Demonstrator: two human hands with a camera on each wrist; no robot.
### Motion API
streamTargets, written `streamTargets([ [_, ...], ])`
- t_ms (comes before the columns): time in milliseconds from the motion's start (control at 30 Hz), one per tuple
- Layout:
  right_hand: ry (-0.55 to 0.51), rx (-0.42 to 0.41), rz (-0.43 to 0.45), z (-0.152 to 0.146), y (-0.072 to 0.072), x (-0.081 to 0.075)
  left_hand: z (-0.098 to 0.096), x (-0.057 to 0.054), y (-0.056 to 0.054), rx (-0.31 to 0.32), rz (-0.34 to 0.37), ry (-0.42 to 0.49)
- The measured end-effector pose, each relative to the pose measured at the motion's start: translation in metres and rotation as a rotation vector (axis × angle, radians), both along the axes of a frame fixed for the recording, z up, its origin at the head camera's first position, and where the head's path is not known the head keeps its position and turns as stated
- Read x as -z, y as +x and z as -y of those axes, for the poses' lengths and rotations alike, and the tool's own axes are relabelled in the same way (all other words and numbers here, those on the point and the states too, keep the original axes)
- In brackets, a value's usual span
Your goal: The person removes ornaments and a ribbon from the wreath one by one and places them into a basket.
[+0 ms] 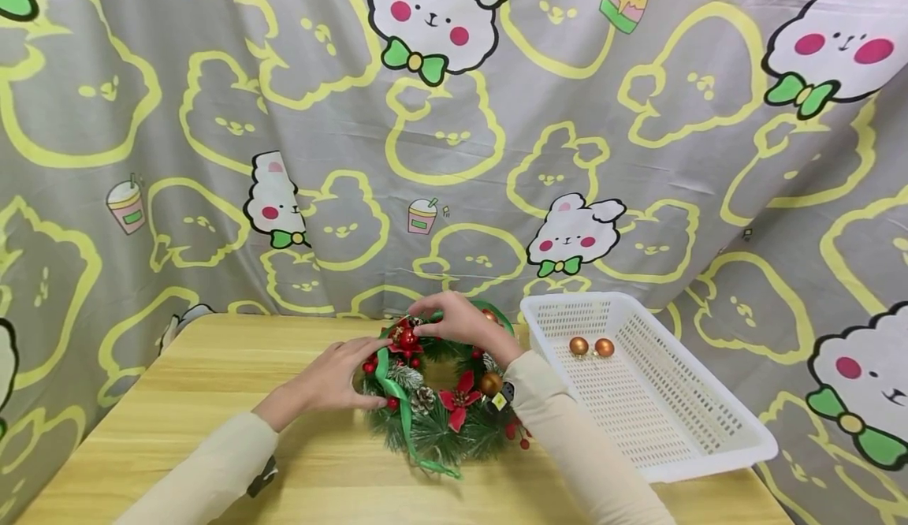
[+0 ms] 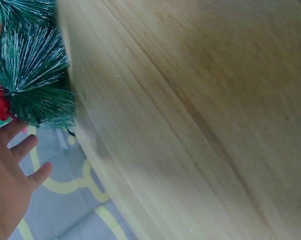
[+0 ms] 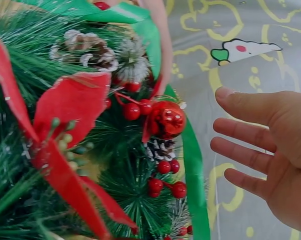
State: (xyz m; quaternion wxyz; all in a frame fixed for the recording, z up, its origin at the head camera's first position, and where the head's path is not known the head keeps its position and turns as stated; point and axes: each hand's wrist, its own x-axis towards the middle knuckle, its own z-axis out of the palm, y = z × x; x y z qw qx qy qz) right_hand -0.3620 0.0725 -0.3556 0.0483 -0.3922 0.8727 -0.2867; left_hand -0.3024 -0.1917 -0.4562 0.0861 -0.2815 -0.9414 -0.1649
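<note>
A Christmas wreath [image 1: 436, 434] of green needles lies on the table, dressed with pinecones, red berries and a red poinsettia [image 1: 459, 400]. A green ribbon [image 1: 404, 415] winds over it, one end trailing onto its near side. My left hand [image 1: 333, 375] spreads around the wreath's left edge, fingers loosely extended beside the berries. Over the wreath's far left part hovers my right hand [image 1: 461, 324]. Its fingers lie close to a shiny red ball ornament [image 3: 168, 120], apart from it in the right wrist view. A copper ball [image 1: 491, 384] sits on the wreath's right side.
To the right stands a white plastic basket [image 1: 759, 434], holding two copper balls [image 1: 578, 346] near its far left corner. The wooden table [image 1: 206, 383] reaches to a patterned grey curtain [image 1: 454, 170] at the back.
</note>
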Motion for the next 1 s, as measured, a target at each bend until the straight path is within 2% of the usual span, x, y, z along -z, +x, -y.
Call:
streamTargets([
  [267,0.044,-0.023,-0.015,0.006,-0.001,0.008,0.001,0.000,-0.001,-0.007,0.003,-0.015],
  [633,0.107,0.009,-0.048,0.010,-0.009,0.022,0.000,0.002,0.000,-0.013,0.005,-0.020],
  [1000,0.137,0.033,-0.047,0.014,-0.011,0.024,0.000,0.002,0.000,-0.014,0.016,-0.015],
])
